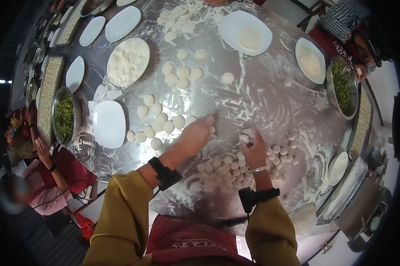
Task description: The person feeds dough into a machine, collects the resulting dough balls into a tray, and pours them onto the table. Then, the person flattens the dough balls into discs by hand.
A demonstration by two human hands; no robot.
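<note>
My left hand (197, 136) is above the steel table with its fingers curled closed. A pale bit shows at its fingertips, too small to name. Beside it, on the left, lie several flattened dough rounds (156, 143); one is partly hidden behind the hand. My right hand (254, 153) is closed around white dough pieces (246, 136), which show between thumb and fingers. Just below and around that wrist sits a floury pile of small dough balls (221, 171). More small dough balls (276, 149) lie to its right.
The floured steel table (262, 97) carries a plate of flour (128, 62), white plates (109, 124) and bowls of chopped green filling (64, 116) (341, 86). Further dough rounds (182, 72) lie ahead. Co-workers (53, 170) (341, 31) are at the left and right edges.
</note>
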